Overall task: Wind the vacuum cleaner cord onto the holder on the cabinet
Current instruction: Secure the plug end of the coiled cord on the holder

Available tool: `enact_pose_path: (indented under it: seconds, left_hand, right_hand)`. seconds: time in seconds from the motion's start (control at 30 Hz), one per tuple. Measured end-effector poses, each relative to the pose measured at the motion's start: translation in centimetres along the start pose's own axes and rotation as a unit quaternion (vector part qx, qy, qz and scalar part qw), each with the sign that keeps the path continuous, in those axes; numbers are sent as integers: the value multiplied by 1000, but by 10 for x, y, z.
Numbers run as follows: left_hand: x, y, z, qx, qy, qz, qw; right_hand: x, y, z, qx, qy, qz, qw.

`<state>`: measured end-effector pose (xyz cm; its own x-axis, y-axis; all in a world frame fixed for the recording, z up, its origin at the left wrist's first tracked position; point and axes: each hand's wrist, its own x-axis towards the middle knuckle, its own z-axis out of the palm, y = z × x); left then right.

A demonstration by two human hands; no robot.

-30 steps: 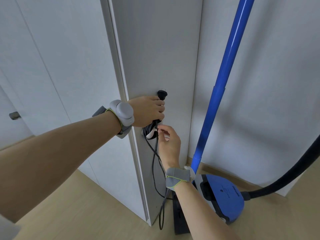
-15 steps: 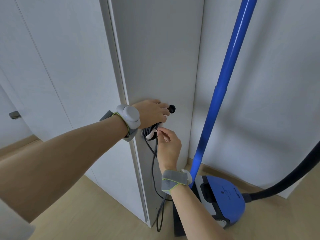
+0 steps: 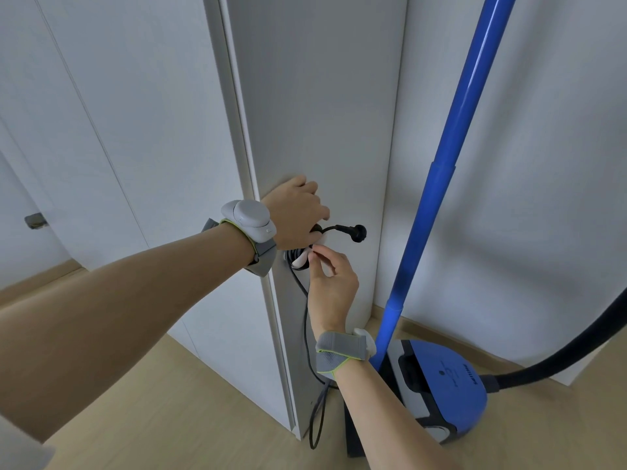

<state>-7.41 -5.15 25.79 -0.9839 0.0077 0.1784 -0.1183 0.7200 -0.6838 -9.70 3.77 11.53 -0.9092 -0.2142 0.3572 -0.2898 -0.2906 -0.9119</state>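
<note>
Black rubbery cord (image 3: 307,320) pinched by both hands, left hand (image 3: 295,212) and right hand (image 3: 334,283), at the white holder (image 3: 300,261).

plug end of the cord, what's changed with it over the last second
The plug pointed up above the left hand a second ago; now it sticks out sideways to the right of it. That hand holds the cord at the white holder throughout. The right hand stayed pinching at the holder, and the vacuum cleaner stayed put.
</note>
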Motion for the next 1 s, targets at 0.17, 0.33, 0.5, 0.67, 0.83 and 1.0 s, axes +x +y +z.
enact_pose_path:
  seconds: [0.17, 0.33, 0.5, 0.67, 0.83, 1.0]
  left_hand:
    - [3, 1, 3, 1, -14, -12, 1000]
    - [5, 4, 4, -25, -18, -21, 999]
    - [4, 9, 3, -28, -3, -23, 999]
    - [3, 12, 3, -34, 5, -32, 999]
    - [3, 11, 3, -38, 1, -40, 998]
    - [3, 14, 6, -45, 14, -49, 998]
  right_hand:
    - [0, -1, 1, 1, 1, 5, 1000]
    - [2, 2, 2, 28, 1, 39, 999]
    - [10, 4, -4, 78, -11, 110, 991]
    - [15, 7, -7, 33, -43, 106, 993]
    - [13, 15, -9, 6, -50, 112, 992]
    - [9, 18, -2, -5, -21, 77, 997]
